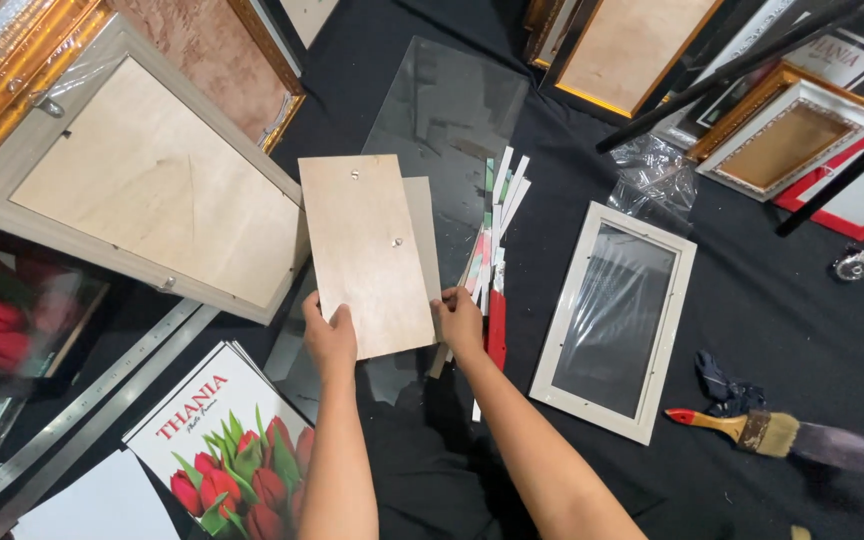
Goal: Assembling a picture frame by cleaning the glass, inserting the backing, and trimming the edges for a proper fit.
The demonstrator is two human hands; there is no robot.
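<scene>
Two hands hold one thin wooden board point(366, 254) over a black cloth point(752, 300). A second, greyer board point(424, 235) peeks out just behind it. The wooden board has two small metal bits on it.

The left hand point(330, 340) is closed on the bottom left corner of the board, with the thumb on top. The right hand point(460, 322) is closed on the bottom right edge, fingers curled around it. The board is in the middle of the view, tilted a little, just above a clear sheet of glass point(447, 110) that lies on the cloth.

Beside the board, on the right, lies a small fan of paper strips point(500, 215); I cannot count them. Next to that is one white frame point(614, 320) lying flat. One paintbrush point(752, 430) with a red and yellow handle lies near it, touching a dark rag point(727, 385). One crumpled clear bag point(655, 178) sits above the white frame.

On the left lies one big grey frame point(142, 180), back side up. Two long metal rulers point(82, 410) lie side by side below it. A stack of pictures with red tulips point(227, 460) sits by the left arm. More frames, gold, white and red, lean around the edges.
</scene>
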